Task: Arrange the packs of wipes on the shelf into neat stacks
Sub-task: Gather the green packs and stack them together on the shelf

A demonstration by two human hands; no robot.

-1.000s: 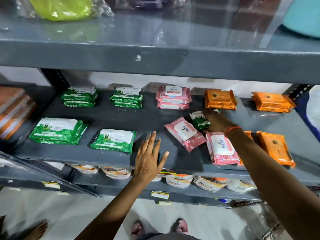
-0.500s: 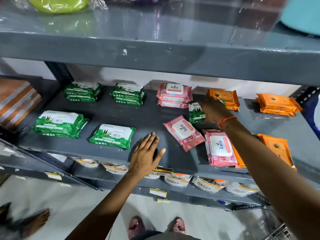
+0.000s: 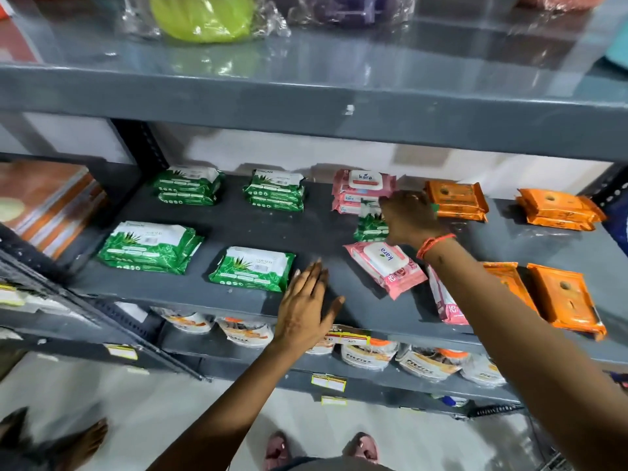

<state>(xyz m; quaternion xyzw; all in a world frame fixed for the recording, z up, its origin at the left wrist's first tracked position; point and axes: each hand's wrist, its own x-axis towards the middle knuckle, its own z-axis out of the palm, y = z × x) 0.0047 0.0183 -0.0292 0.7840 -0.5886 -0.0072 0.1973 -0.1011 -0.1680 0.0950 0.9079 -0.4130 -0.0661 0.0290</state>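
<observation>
Green wipes pack (image 3: pixel 370 223), now lifted off the shelf (image 3: pixel 238 300), is being pinched in your right hand (image 3: pixel 409 217) just beside the pink stack (image 3: pixel 363 190); your left hand (image 3: pixel 306 307), below-left, is resting flat, empty.

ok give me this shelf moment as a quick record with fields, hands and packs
left hand: open, flat at the shelf front edge, holding nothing
right hand: gripping a small green pack in front of the pink stack
green packs: four piles on the left side
loose pink packs: one angled, another partly under the right arm
orange packs: two stacks at the back, two packs in front right
</observation>
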